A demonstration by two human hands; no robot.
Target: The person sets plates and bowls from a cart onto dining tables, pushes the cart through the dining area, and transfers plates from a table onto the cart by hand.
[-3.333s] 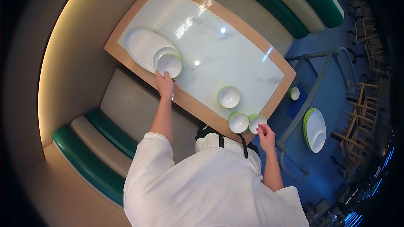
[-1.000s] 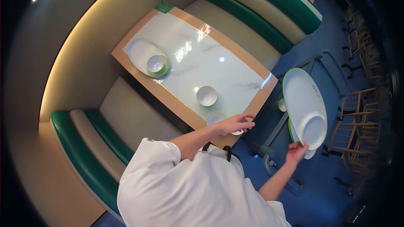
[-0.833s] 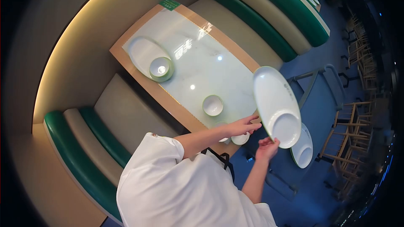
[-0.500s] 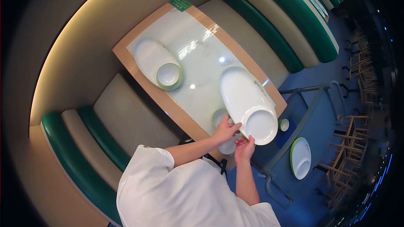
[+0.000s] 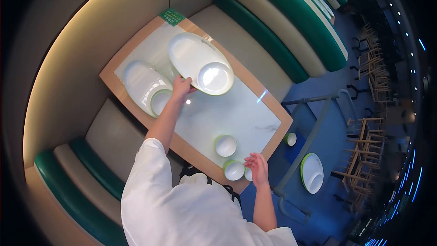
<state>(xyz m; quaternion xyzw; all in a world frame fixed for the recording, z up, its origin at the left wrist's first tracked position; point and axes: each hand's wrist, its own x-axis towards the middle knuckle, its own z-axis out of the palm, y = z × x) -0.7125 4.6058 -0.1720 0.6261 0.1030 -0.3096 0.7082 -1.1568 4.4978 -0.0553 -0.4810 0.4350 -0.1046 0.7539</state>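
My left hand [image 5: 183, 89] grips the near edge of a white oval divided plate [image 5: 186, 52] with a green rim, close to its round compartment. The plate is over the far part of the table; whether it touches the top I cannot tell. Left of it lies another oval plate [image 5: 139, 79], with a green-rimmed bowl [image 5: 160, 102] at its near end. My right hand [image 5: 258, 168] holds nothing, its fingers loosely curled and apart. Beside it, at the table's near edge, are small white-and-green bowls [image 5: 226, 146], one partly hidden by the hand.
The marble-topped table [image 5: 214, 118] has a wooden border and a green sign [image 5: 171, 17] at its far corner. Padded benches [image 5: 255, 50] flank it. On the right stands a blue-grey cart [image 5: 327, 141] bearing an oval plate [image 5: 312, 173] and a small bowl [image 5: 290, 139].
The oval plate has moved from the near right of the table to the far side, carried by my left hand. My right hand has let go of it, and the small bowls are uncovered.
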